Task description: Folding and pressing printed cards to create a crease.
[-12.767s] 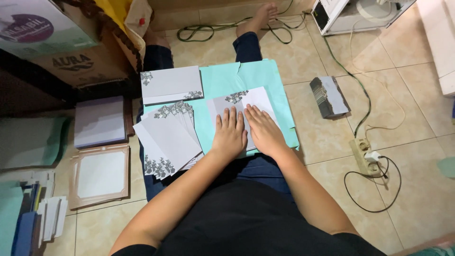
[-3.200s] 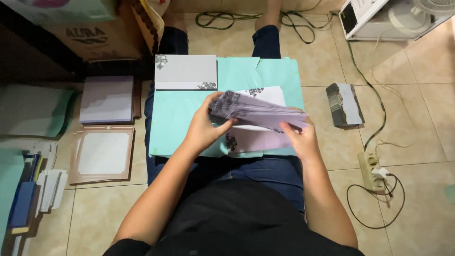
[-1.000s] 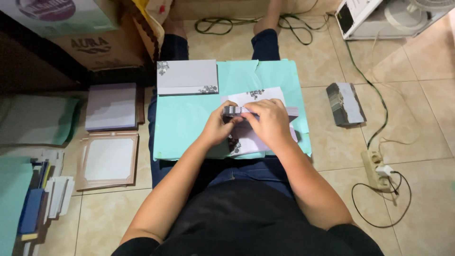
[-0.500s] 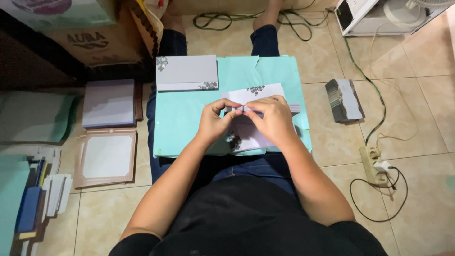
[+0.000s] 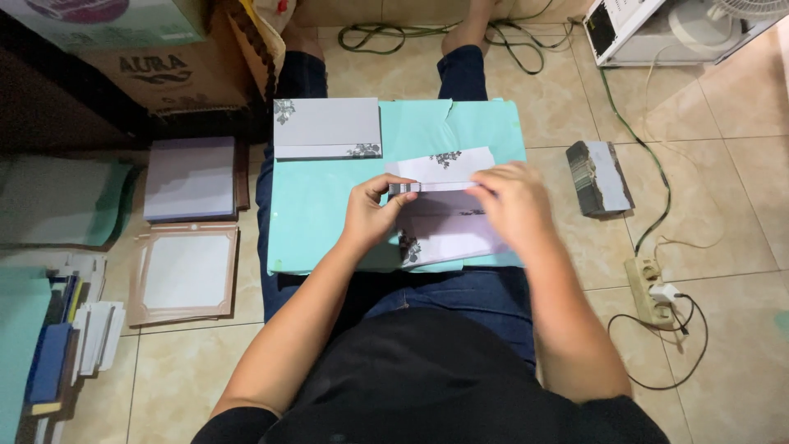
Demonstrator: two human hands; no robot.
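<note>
Lilac cards (image 5: 427,187) on edge between left hand (image 5: 367,220) and right hand (image 5: 514,205).

The fanned cards seen earlier beside the left knee have been gathered into one stack of cards (image 5: 436,187), now squared on edge between the left hand (image 5: 370,215) and right hand (image 5: 514,205) above the teal board (image 5: 320,205).

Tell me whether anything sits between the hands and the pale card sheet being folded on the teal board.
Nothing visible does. The left hand and right hand both touch the card sheet directly, pinching its fold on the teal board.
</note>
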